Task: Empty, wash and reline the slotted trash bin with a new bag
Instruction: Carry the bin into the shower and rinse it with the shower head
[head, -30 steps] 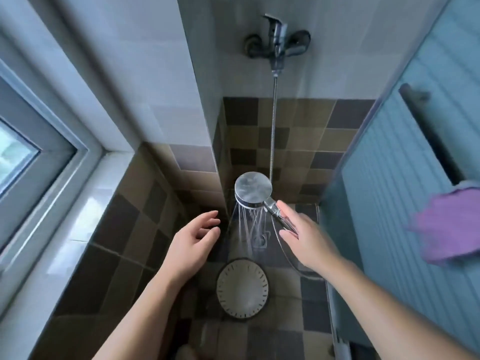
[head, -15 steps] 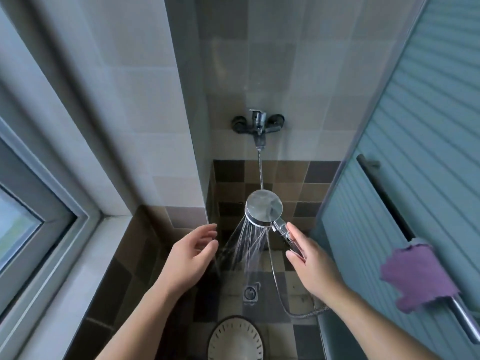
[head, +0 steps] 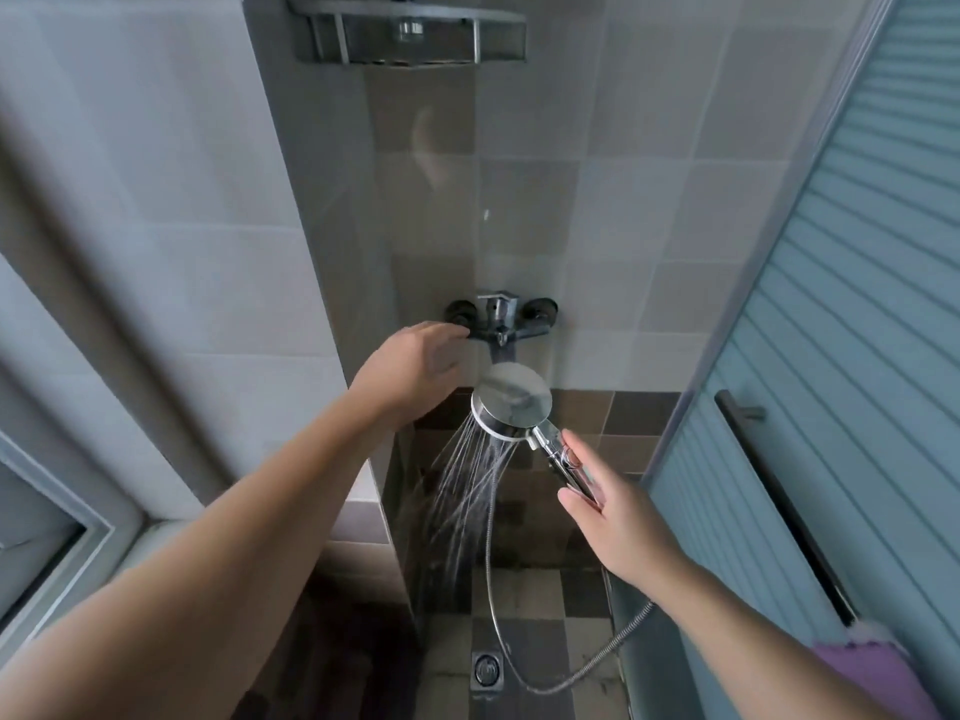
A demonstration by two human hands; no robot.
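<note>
Head view: your right hand [head: 621, 517] holds the shower head [head: 511, 402] by its chrome handle [head: 563, 459], fingers curled under it with the thumb and index finger lying nearly straight along it. The long axis runs from your palm at lower right up to the round disc at upper left; the spray face tilts down and left, and thin streams of water [head: 467, 485] fan out toward the tiled floor [head: 545, 631]. The disc is chrome-backed with a white rim. One ribbed metal hose [head: 524, 678] loops from below your right hand down to the floor and back up behind the disc. Your left hand [head: 415, 366] reaches for the wall mixer tap [head: 501, 319], fingertips at its left dark knob [head: 461, 311]; fingers bent, but you cannot tell whether they grip it. Count: one shower head, one hose, one mixer tap with two dark knobs, one floor drain [head: 487, 669], one wire shelf [head: 410, 36] overhead, one purple cloth [head: 872, 678] at the foot of the door handle bar [head: 779, 501]. The slotted trash bin does not show in this view.
</note>
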